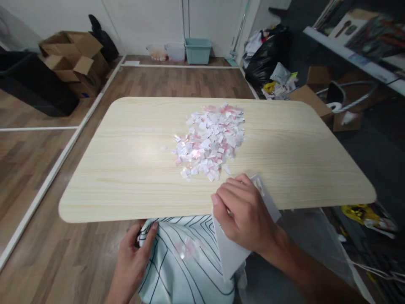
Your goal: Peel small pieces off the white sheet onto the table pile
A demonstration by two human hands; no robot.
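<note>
Both hands are seen at the near edge of the tabletop (126, 169). The right hand (245, 219) is closed around a flat white card (230, 253), its fingers curled over the card's upper part and the thumb hidden behind it. The card is held tilted across the near edge, with its top corner lying just over the wood and its lower end hanging below the table. The left hand (134, 259) is held below the near edge, toward the near left corner, and the rim of a pale bag with black wavy lines (186, 261) is pinched between its thumb and bent fingers. The bag's mouth is kept open just under the edge, between the two hands, and a few pinkish scraps can be made out inside it.

A pile of small white and pink paper pieces (210, 141) is spread over the middle of the tabletop, reaching from near the far edge down to just short of the right hand's knuckles. One stray piece (163, 147) is seen apart, to the left of the pile.

Open cardboard boxes (74, 59) are stacked on the floor beyond the far left corner, and a teal bin (198, 50) stands against the far wall.
</note>
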